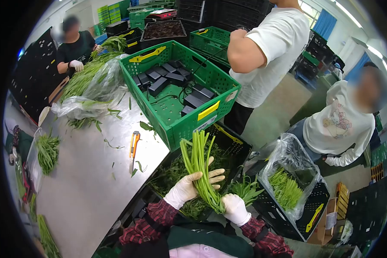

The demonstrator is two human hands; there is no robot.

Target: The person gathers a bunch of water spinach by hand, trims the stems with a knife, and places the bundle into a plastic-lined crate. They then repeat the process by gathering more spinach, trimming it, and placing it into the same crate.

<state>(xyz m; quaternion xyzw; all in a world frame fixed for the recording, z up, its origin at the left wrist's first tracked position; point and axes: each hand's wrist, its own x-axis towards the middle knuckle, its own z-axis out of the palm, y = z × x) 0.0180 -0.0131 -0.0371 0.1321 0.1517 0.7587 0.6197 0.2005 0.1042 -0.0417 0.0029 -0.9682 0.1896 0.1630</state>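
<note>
Both my hands wear white gloves and hold one bunch of long green stalks above a black crate of greens. My left hand cups the bunch at mid-length, fingers spread behind the stalks. My right hand grips the lower end of the bunch. The stalks point up and away from me. My sleeves are red plaid.
A steel table on the left carries an orange-handled knife, a green crate of black boxes, and bagged greens. A bag-lined crate sits to the right. Three other people stand or sit around.
</note>
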